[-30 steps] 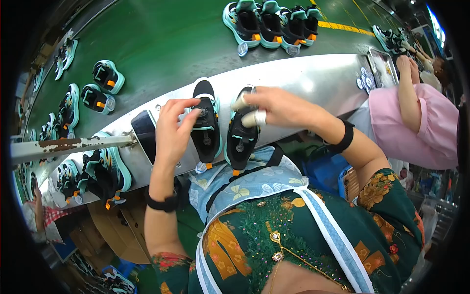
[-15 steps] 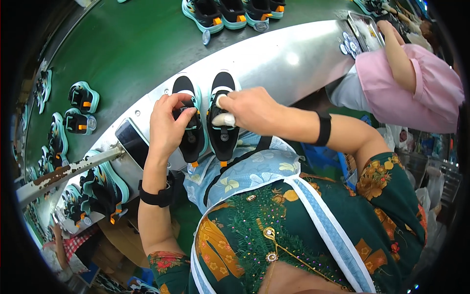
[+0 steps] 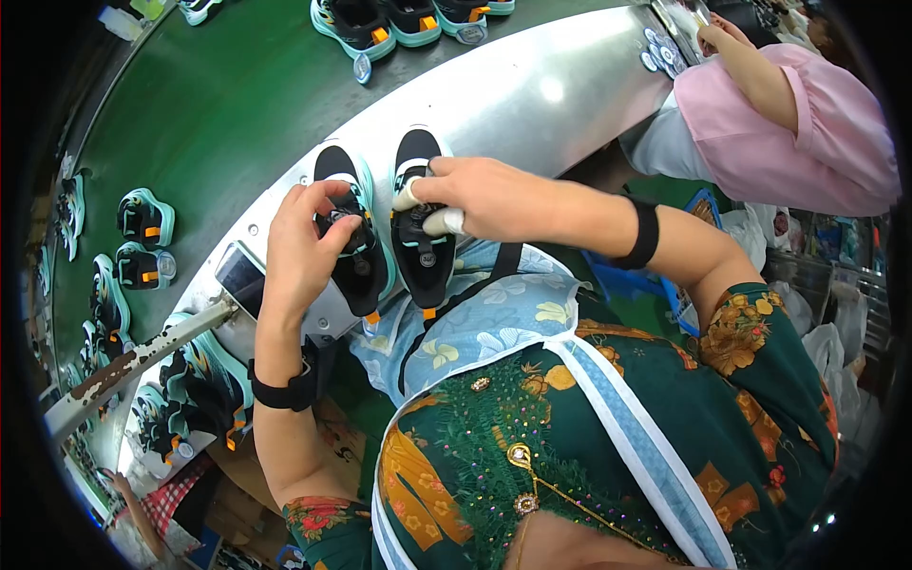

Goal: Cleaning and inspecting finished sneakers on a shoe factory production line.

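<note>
Factory line, seen from above: a green conveyor belt (image 3: 218,104) ran beyond a curved steel ledge (image 3: 532,95), the ledge taken as landmark for all entries below.

Item 1. Left shoe (image 3: 353,233), black with teal sole and an orange tab at the heel end, lay lengthwise on the ledge's near edge, toe pointing toward the belt. My left hand (image 3: 299,252) was on it, fingers curled and pinched together at a round dial on the upper; thumb and forefinger closed on that part.

Item 2. Right shoe (image 3: 421,223), same make and colours, lay just beside item 1 on the ledge, parallel to it, the two close enough that I could not tell whether they touched. My right hand (image 3: 484,195) came over it from the right, two fingers wearing white fingertip covers, pressed together on the upper near the tongue. Black band on that wrist; a black wristband on the left as well.

Item 3. Phone (image 3: 239,275), dark screen, lay on the ledge left of item 1.

Item 4. Finished shoes (image 3: 380,24), several, stood on the belt beyond the ledge; further pairs (image 3: 142,237) stood on the belt to the ledge's left.

Item 5. Co-worker in a pink top (image 3: 798,123) was at the ledge's far right end, hand over small round parts (image 3: 657,49).
</note>
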### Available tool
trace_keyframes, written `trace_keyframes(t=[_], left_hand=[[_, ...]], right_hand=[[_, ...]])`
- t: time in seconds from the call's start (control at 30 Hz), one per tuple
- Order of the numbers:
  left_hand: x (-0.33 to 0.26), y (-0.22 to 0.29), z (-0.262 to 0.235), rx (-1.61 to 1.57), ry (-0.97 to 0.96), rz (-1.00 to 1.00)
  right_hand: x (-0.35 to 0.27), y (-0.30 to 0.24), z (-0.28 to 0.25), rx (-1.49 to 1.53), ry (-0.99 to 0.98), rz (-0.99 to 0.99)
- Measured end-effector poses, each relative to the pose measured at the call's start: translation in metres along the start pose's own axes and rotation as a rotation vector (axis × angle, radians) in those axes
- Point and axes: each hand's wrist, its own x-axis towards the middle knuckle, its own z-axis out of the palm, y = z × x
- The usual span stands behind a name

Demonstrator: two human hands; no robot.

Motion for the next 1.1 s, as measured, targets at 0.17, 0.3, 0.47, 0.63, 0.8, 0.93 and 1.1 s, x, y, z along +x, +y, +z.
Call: trace_keyframes(t=[0.17, 0.3, 0.47, 0.63, 0.8, 0.93, 1.1], left_hand=[[0.004, -0.013, 0.0, -0.234, -0.05, 0.072], [0.002, -0.009, -0.002, -0.261, -0.039, 0.08], [-0.032, 0.034, 0.015, 0.015, 0.4, 0.176], [-0.058, 0.044, 0.059, -1.025, -0.283, -0.4], [-0.048, 0.043, 0.101, -1.315, -0.171, -0.543], [-0.053, 0.06, 0.114, -1.353, 0.047, -0.55], [-0.044, 0.061, 0.114, -1.31, 0.0, -0.574]], right_hand=[[-0.008, 0.002, 0.003, -0.235, 0.073, 0.087], [-0.004, 0.003, 0.0, -0.119, 0.039, 0.0], [-0.011, 0.005, 0.007, -0.15, 0.178, 0.038], [0.006, 0.039, -0.003, 0.464, 0.015, 0.28], [0.009, 0.045, 0.008, 0.466, -0.042, 0.134], [0.015, 0.037, -0.022, 0.489, -0.187, 0.053], [0.029, 0.033, -0.03, 0.163, -0.338, -0.287]])
